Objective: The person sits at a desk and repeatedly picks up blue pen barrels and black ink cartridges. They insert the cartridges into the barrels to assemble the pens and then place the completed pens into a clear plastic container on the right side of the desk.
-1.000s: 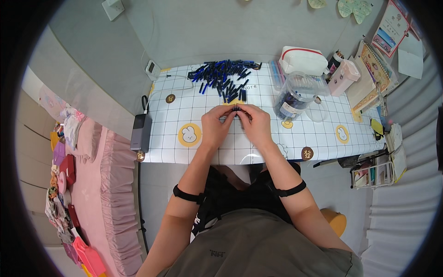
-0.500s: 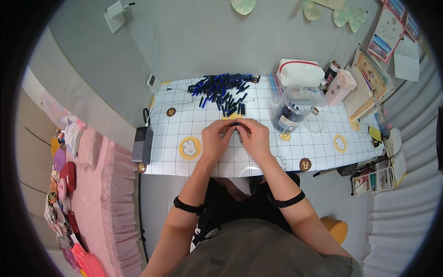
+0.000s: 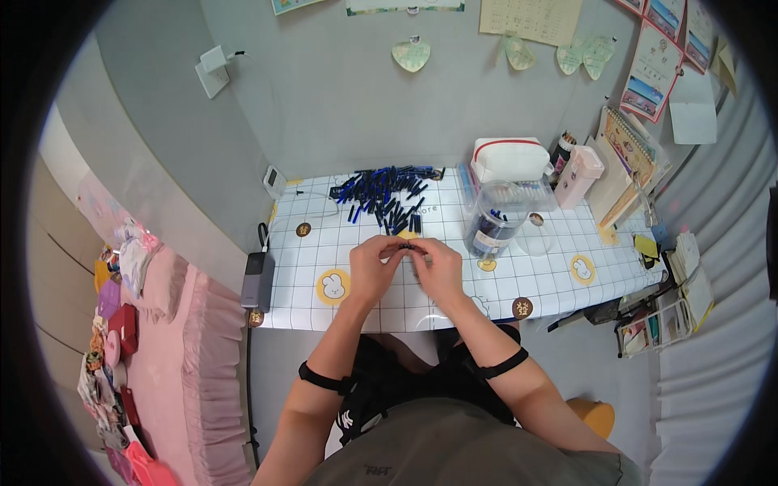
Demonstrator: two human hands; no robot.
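Note:
My left hand (image 3: 373, 270) and my right hand (image 3: 438, 270) meet over the near middle of the table, fingertips pinched together. Between them they hold a small row of dark ink cartridges (image 3: 407, 246), mostly covered by the fingers. Just beyond my hands lies a loose pile of black and blue ink cartridges (image 3: 385, 193), spread in many directions. A few cartridges sit side by side at the pile's near right edge. To the right stands a clear plastic jar (image 3: 491, 231) with more dark cartridges inside.
The table (image 3: 373, 312) has a white grid cover. A round clear lid (image 3: 535, 235) lies beside the jar. Behind it are a white pouch (image 3: 510, 160), a pink box (image 3: 580, 176) and upright notebooks (image 3: 624, 166). A grey power bank (image 3: 258, 282) stands at the left edge, its cable attached.
The view has tilted up, so the table sits lower and more wall shows. Both hands remain together at the same spot, still pinching the cartridges.

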